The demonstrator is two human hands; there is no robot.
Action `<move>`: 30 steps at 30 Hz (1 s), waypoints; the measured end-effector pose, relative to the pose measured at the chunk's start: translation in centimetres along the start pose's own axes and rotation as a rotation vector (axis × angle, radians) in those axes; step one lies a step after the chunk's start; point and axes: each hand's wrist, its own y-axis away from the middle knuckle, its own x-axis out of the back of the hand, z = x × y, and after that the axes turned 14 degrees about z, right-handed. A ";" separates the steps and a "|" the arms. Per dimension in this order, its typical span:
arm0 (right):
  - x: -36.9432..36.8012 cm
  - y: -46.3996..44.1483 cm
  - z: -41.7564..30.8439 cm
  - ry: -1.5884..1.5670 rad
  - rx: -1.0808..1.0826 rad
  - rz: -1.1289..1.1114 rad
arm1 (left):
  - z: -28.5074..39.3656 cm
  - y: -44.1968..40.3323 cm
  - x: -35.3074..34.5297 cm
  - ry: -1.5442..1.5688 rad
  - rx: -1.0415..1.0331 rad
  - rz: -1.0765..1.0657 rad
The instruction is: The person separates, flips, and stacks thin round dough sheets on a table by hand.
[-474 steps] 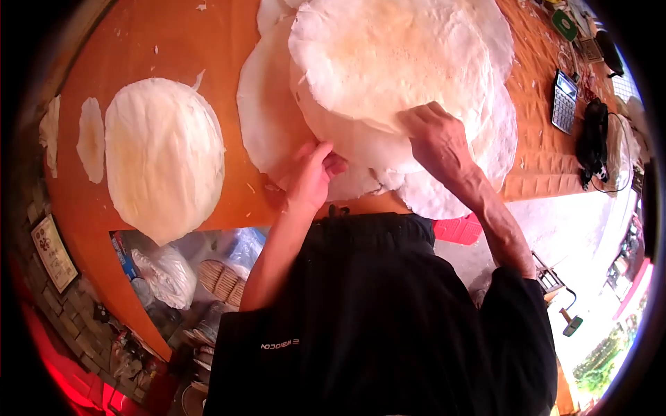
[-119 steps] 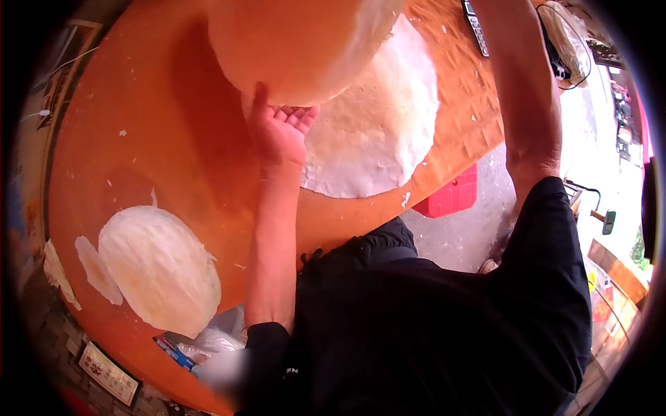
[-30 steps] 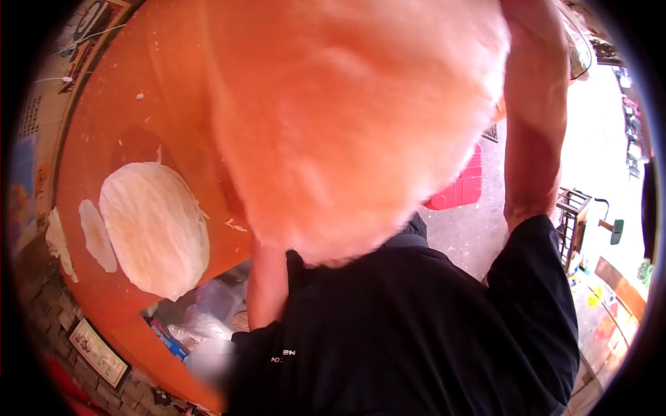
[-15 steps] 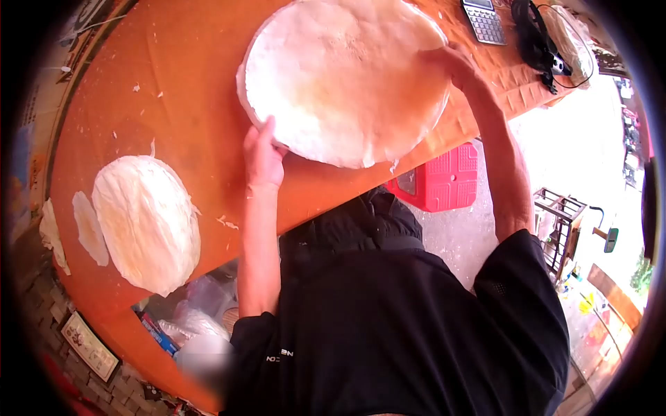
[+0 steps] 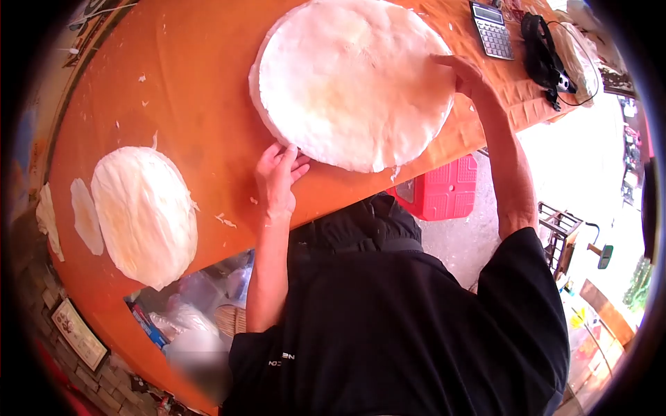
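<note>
A large round, pale disc that looks like a stack of thin dough sheets [image 5: 354, 90] lies on the orange-covered table, its near edge close to the table's edge. At its lower left rim is my left hand [image 5: 279, 177], palm partly turned up and fingers apart, with the fingertips touching the rim. My right hand [image 5: 466, 75] holds the upper right rim, fingers on top; its thumb is hidden. To the left lies an oval, wrinkled pale sheet [image 5: 144, 215], with a narrow scrap [image 5: 86, 216] beside it.
The orange tablecloth [image 5: 201, 139] carries small pale crumbs. At the far right of the table are a calculator [image 5: 492, 31], a black strap-like item [image 5: 542, 55] and a plastic bag [image 5: 576, 59]. A red plastic stool [image 5: 447, 191] stands below the edge. Plastic bags [image 5: 187, 322] lie under the table.
The disc has shifted slightly right and down in view. My left hand has loosened from the rim and its fingers have spread. My right hand stays at the right rim.
</note>
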 end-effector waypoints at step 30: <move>2.5 8.3 -3.5 -0.062 0.249 -0.197 | 0.9 -1.0 2.6 0.921 0.093 -0.363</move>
